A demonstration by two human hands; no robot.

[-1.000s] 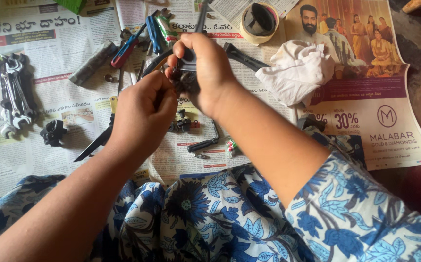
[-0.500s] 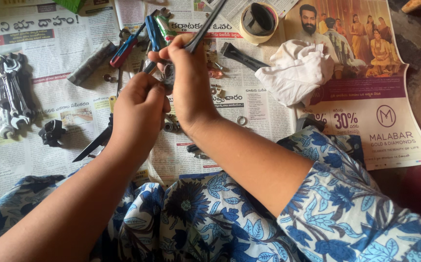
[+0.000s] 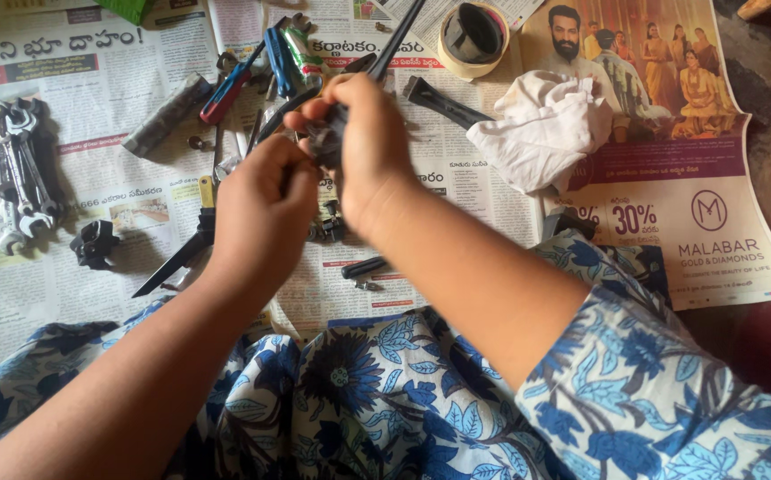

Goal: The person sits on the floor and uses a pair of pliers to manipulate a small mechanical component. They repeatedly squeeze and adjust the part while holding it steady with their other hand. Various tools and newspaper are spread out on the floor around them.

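Above the newspaper-covered floor [image 3: 74, 116], both hands meet around a small dark metal part [image 3: 325, 142]. The right hand [image 3: 372, 147] is closed on it from above, fingers curled tight, and a long thin dark tool [image 3: 399, 36] sticks up and away past its knuckles. The left hand [image 3: 261, 209] is cupped just beside, its fingertips pinching toward the same part; how much of it they grip is hidden. From its look the part is rigid and compact, probably greasy and so slippery, better held by its body between thumb and fingers than by any thin edge. Spread around lie a set of spanners [image 3: 16, 173] far left, a blue-handled screwdriver [image 3: 230, 89], a roll of tape [image 3: 473, 37] and a white cloth [image 3: 546, 129], all well apart from the hands
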